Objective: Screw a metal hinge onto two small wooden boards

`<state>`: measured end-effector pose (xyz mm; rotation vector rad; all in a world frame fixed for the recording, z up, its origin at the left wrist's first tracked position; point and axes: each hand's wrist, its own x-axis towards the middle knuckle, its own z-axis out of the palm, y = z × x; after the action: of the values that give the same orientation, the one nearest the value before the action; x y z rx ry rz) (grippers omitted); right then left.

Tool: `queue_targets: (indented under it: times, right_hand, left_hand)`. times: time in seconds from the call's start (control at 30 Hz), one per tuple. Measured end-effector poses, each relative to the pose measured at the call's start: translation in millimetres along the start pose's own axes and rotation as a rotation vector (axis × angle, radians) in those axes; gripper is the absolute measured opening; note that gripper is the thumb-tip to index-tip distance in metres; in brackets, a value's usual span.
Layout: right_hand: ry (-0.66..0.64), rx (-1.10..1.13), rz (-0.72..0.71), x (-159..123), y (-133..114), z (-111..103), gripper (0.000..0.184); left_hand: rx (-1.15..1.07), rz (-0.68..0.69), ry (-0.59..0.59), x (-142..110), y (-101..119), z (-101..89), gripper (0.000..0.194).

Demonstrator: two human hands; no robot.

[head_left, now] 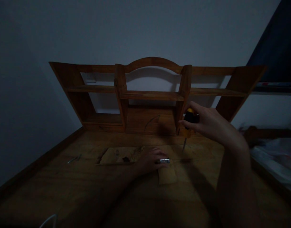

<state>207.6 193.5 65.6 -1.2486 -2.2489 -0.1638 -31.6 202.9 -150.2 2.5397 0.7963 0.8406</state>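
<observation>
In dim light, my right hand (207, 122) is closed around the black and yellow handle of a screwdriver (189, 120). The screwdriver's thin shaft points down above the wooden desk, to the right of my other hand; I cannot tell whether its tip touches anything. Low over the desktop, my left hand (151, 161) pinches a small shiny metal piece (164, 161) that looks like a hinge. Just below that piece lies a light brown flat scrap (167, 175), like cardboard or thin wood. Behind the left hand is a long torn brown strip (119, 155) with dark patches.
A wooden shelf unit (152, 95) stands along the back of the desk (88, 190) against the wall. Small thin metal items (74, 158) lie at left. A white cable (49, 218) shows at the front left. Pale plastic bags (275, 161) are beyond the right edge.
</observation>
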Motion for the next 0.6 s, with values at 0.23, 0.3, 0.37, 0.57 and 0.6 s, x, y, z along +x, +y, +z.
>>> queue_targets:
  times: [0.23,0.3,0.37,0.57,0.6]
  right_hand:
    - [0.090,0.017,0.003,-10.1,-16.9,-13.5,0.029]
    - [0.218,0.023,0.051,-14.9,-18.7,-16.7,0.031]
    - [0.383,0.017,0.144,-23.8,-15.6,-12.8,0.035]
    - [0.501,0.347,0.301,-101.2,3.7,45.8,0.043]
    - [0.496,0.380,0.343,-119.4,4.6,57.2,0.042]
  left_hand:
    - [-0.044,-0.020,0.065,-2.7,-5.4,17.0,0.026]
    - [-0.053,-0.024,0.069,-2.5,-1.9,16.0,0.024]
    - [-0.024,-0.029,0.077,-2.2,4.1,11.8,0.023]
    - [-0.063,-0.321,0.377,-1.9,18.9,2.1,0.033]
    - [-0.107,-0.403,0.435,-3.4,19.8,2.1,0.033]
